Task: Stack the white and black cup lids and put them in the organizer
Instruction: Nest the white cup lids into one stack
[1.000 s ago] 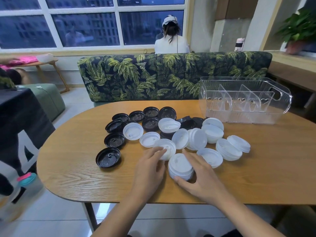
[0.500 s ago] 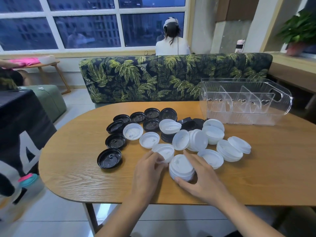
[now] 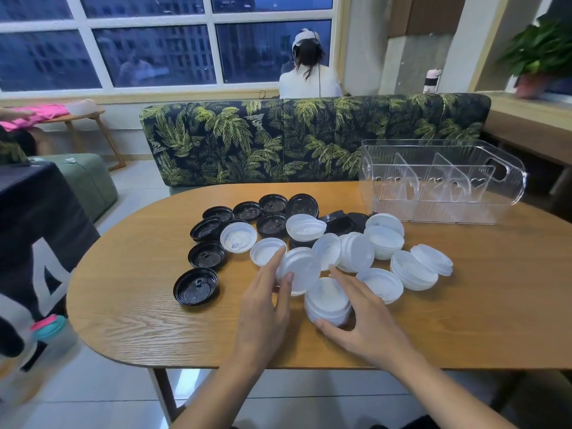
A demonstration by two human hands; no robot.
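lid (image 3: 299,267) in left fingers (image 3: 285,287), stack (image 3: 328,300) in right fingers (image 3: 342,277)

Left hand (image 3: 263,301) 1 s ago only had its fingertips laid on the white lid (image 3: 301,267) lying flat on the table (image 3: 154,320); 0.5 s ago the fingers were closing round its rim, and now it pinches the lid, thumb on the near edge and index finger along the far-left edge. Lid has gone from flat to tipped up steeply, broad face toward the camera, its lower right edge now overlapping the far-left rim of the white stack (image 3: 328,300); can't tell if its bottom edge is still touching the table
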